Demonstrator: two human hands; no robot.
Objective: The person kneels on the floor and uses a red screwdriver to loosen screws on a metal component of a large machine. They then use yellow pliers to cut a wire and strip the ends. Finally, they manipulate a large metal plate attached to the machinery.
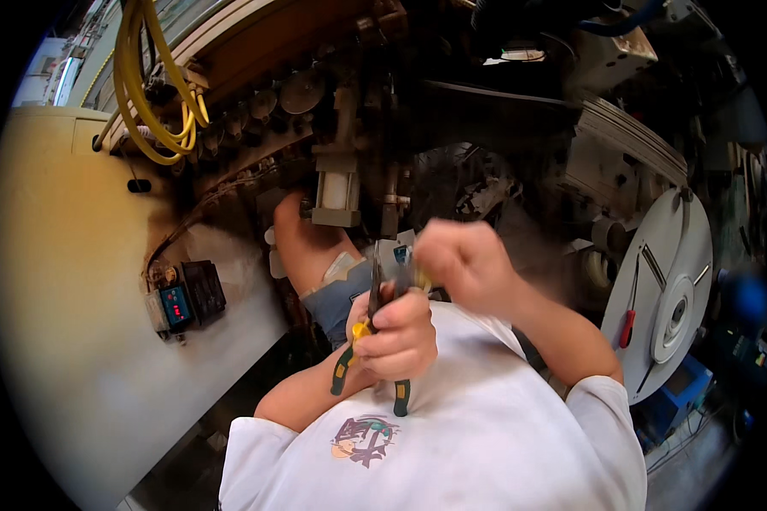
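In front of my chest, my left hand [394, 339] is wrapped round long-nose pliers [376, 277] with dark green and yellow handles. The jaws point up and away from me, and the handle ends stick out below the fist. Just right of the jaws, my right hand [464, 266] is raised and curled closed, partly smeared by motion. A blurred greyish and yellow thing lies between the two hands. Whether my right fingers hold it cannot be made out.
Ahead stands a grimy machine with a metal air cylinder [337, 189]. A pale cabinet top [85, 341] at left carries a small control box with a red display [175, 305]. Yellow hoses [132, 94] hang above it. At right, a red-handled screwdriver [628, 328] lies against a large white reel [694, 247].
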